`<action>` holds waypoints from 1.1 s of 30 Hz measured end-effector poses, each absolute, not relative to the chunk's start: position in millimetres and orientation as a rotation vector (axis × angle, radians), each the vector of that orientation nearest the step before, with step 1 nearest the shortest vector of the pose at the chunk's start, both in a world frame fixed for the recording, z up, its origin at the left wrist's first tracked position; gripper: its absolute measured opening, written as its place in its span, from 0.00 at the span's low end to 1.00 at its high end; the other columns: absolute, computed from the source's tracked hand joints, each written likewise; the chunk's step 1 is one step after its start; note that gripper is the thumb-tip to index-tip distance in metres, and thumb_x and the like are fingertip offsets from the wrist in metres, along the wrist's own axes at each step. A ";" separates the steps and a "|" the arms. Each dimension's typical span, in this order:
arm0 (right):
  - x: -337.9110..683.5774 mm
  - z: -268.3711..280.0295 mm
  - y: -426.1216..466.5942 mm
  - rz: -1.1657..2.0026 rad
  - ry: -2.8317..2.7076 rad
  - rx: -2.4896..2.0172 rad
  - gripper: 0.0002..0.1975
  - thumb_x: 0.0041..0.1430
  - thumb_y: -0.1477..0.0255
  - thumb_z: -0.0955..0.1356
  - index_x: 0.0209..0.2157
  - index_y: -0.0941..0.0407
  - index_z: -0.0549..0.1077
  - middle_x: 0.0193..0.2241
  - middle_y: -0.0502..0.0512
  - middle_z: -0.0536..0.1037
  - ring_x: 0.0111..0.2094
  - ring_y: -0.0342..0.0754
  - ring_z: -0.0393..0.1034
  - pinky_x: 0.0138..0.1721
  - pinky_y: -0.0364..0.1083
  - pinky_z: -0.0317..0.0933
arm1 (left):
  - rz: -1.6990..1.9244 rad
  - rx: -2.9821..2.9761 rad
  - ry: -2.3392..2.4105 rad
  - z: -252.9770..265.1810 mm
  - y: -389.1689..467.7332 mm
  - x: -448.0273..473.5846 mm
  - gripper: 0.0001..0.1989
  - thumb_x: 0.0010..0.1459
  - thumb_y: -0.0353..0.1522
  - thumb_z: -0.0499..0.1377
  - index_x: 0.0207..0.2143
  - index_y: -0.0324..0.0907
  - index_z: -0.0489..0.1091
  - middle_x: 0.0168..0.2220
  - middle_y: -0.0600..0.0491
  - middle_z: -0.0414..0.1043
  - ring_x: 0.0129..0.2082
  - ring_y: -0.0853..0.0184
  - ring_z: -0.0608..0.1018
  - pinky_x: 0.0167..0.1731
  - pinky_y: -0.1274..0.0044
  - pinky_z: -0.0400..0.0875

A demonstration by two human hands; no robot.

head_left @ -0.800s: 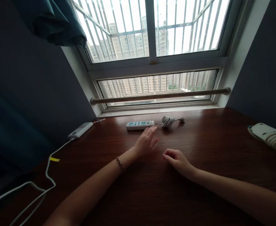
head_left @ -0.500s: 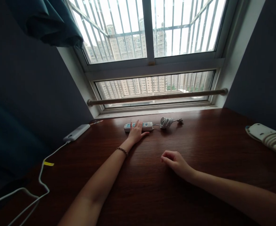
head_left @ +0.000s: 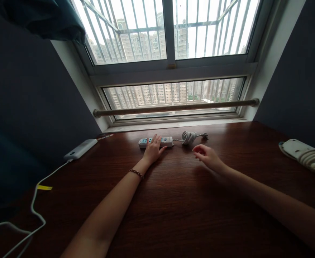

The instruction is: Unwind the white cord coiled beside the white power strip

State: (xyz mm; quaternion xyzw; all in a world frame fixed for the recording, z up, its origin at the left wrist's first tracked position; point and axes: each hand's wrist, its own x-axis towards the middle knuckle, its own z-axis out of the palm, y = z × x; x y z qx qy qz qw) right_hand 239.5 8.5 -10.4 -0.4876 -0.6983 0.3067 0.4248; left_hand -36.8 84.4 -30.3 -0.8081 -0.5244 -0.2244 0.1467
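Observation:
My left hand (head_left: 152, 149) lies with its fingers spread across the top of a white power strip (head_left: 168, 141) with blue sockets. From the strip's right end runs a white cord wound into a coil (head_left: 189, 137), which ends in a dark plug (head_left: 205, 136). My right hand (head_left: 207, 156) hovers in front of the coil, apart from it. Its fingers are loosely curled, with a gap between thumb and forefinger and nothing visible in them. The left hand hides part of the sockets.
On the left of the brown wooden tabletop (head_left: 157, 215) is a white box-shaped device (head_left: 80, 149) with a white cable (head_left: 35, 200) and yellow tag (head_left: 44, 187). A second white strip with wound cord (head_left: 305, 153) lies at right. A rail (head_left: 176, 107) crosses the window behind.
My right hand has moved forward, away from me, towards the coiled cord, and its fingers have loosened a little. My left hand stays on the power strip. The view has shifted slightly.

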 end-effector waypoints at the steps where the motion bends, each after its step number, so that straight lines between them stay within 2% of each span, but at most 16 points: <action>1: 249.1 -7.1 26.6 0.690 -1.744 -1.249 0.10 0.51 0.73 0.65 0.37 0.61 0.69 0.34 0.58 0.74 0.31 0.46 0.69 0.33 0.45 0.65 | -0.650 -2.340 -1.477 -29.0 83.7 -36.4 0.27 0.61 0.42 0.47 0.58 0.35 0.54 0.61 0.40 0.55 0.64 0.55 0.53 0.60 0.54 0.42; 5: 274.0 -5.2 88.7 0.423 -1.742 -1.379 0.21 0.49 0.82 0.62 0.48 0.65 0.66 0.48 0.69 0.69 0.35 0.50 0.70 0.46 0.53 0.61 | -0.667 -2.385 -1.355 -23.9 79.1 -36.0 0.23 0.62 0.38 0.47 0.56 0.35 0.57 0.59 0.41 0.59 0.63 0.58 0.56 0.61 0.57 0.44; 9: 276.3 -27.0 114.1 0.266 -1.797 -1.403 0.23 0.50 0.85 0.60 0.50 0.68 0.66 0.50 0.71 0.68 0.42 0.53 0.68 0.51 0.53 0.57 | -0.670 -2.422 -1.238 -21.1 73.4 -36.2 0.20 0.63 0.35 0.46 0.54 0.37 0.60 0.57 0.43 0.63 0.62 0.60 0.58 0.61 0.59 0.48; 13: 275.0 -48.6 112.4 0.142 -1.864 -1.364 0.20 0.53 0.84 0.60 0.48 0.65 0.68 0.49 0.67 0.67 0.39 0.49 0.69 0.47 0.47 0.61 | -0.667 -2.469 -1.130 -21.3 71.5 -35.1 0.18 0.63 0.35 0.45 0.51 0.37 0.63 0.55 0.45 0.66 0.60 0.60 0.61 0.60 0.62 0.52; 17: 275.6 -53.3 105.6 -0.009 -1.864 -1.395 0.10 0.58 0.73 0.63 0.38 0.63 0.72 0.41 0.63 0.69 0.31 0.47 0.69 0.39 0.46 0.63 | -0.703 -2.506 -1.056 -23.1 74.3 -34.4 0.16 0.63 0.34 0.46 0.47 0.38 0.66 0.50 0.45 0.70 0.56 0.60 0.67 0.57 0.63 0.59; 21: 270.3 -48.7 99.1 -0.182 -1.873 -1.391 0.09 0.60 0.70 0.63 0.36 0.60 0.71 0.41 0.61 0.69 0.34 0.50 0.68 0.36 0.46 0.61 | -0.751 -2.550 -1.001 -23.3 75.5 -35.5 0.13 0.61 0.34 0.48 0.43 0.39 0.68 0.44 0.45 0.73 0.50 0.60 0.71 0.52 0.65 0.65; 27: 262.0 -35.6 85.3 -0.347 -2.014 -1.263 0.07 0.61 0.73 0.62 0.35 0.60 0.70 0.41 0.60 0.71 0.42 0.50 0.65 0.44 0.45 0.57 | -0.838 -2.637 -1.011 -18.0 65.7 -31.9 0.12 0.61 0.34 0.49 0.39 0.40 0.70 0.37 0.46 0.73 0.41 0.61 0.74 0.46 0.64 0.68; 30: 258.5 -31.3 76.7 -0.399 -2.038 -1.281 0.09 0.62 0.70 0.62 0.35 0.60 0.71 0.39 0.59 0.73 0.40 0.51 0.66 0.40 0.44 0.55 | -0.928 -2.691 -1.069 -15.3 59.1 -21.1 0.11 0.60 0.35 0.50 0.38 0.40 0.70 0.34 0.47 0.73 0.39 0.62 0.74 0.44 0.66 0.69; 33: 251.5 -29.8 66.8 -0.423 -1.999 -1.357 0.13 0.63 0.66 0.61 0.35 0.59 0.72 0.34 0.56 0.75 0.32 0.49 0.68 0.31 0.45 0.51 | -1.102 -2.699 -1.199 -16.3 53.9 -4.5 0.14 0.59 0.38 0.53 0.43 0.39 0.68 0.40 0.45 0.72 0.43 0.61 0.74 0.46 0.67 0.69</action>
